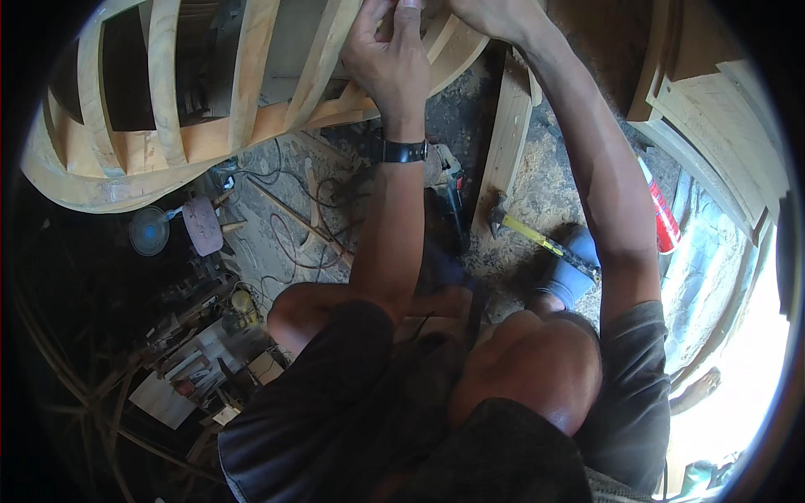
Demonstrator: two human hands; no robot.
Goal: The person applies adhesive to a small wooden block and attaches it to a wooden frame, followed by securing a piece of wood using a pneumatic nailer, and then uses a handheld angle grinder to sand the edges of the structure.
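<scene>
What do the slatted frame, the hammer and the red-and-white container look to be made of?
Slatted frame: wood, seemingly unvarnished; pale with visible grain.
Hammer: likely steel head, dull grey; yellow handle's material unclear.
Red-and-white container: smooth-looking, coloured surface; plastic or painted metal, can't tell.

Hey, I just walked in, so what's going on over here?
A person is working with both bare hands up at a curved, slatted wooden frame. The left hand and the right hand are close together at the picture's top edge, which cuts them off, so I can't tell what they hold. A hammer with a yellow handle lies by the person's foot, and a red and white container is off to the right.
</scene>
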